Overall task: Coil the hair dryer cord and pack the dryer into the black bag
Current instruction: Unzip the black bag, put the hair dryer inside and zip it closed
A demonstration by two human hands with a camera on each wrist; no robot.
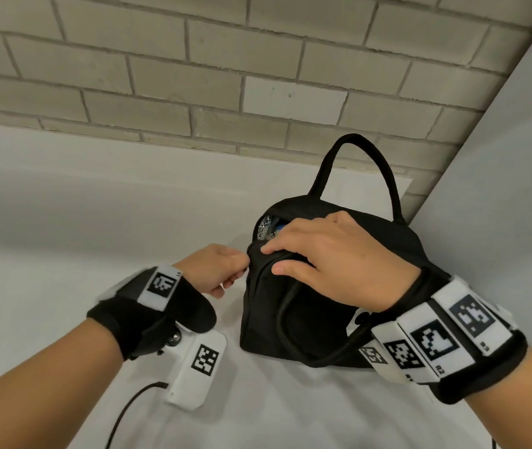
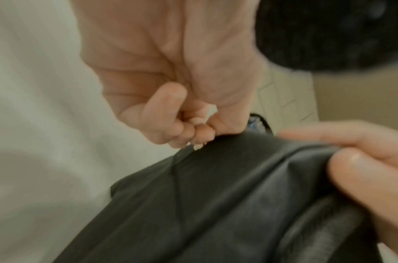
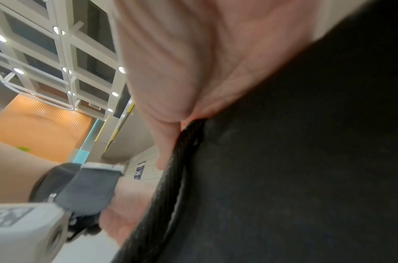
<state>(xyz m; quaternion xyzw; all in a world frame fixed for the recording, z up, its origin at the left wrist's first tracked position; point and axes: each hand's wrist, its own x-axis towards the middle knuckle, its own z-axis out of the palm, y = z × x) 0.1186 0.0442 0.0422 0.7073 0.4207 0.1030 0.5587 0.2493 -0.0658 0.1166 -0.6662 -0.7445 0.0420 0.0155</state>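
Observation:
The black bag [image 1: 316,319] stands on the white table, one handle [image 1: 355,147] upright and the other hanging down its front. Its top is partly open at the left end, where something silvery and blue [image 1: 266,226] shows inside; the dryer and cord are not otherwise visible. My left hand [image 1: 242,270] pinches the bag's edge at that left end with curled fingers [image 2: 193,137]. My right hand [image 1: 272,259] lies over the bag's top, thumb [image 2: 351,160] and forefinger pinching a fold of the fabric [image 2: 216,204]. The right wrist view shows only my palm [image 3: 193,71] against the bag [image 3: 283,178].
A tiled brick wall [image 1: 193,76] rises behind the table, and a grey panel [image 1: 501,157] closes in on the right, close to the bag. A thin black cable [image 1: 128,413] runs from my left wrist unit across the white table [image 1: 63,222].

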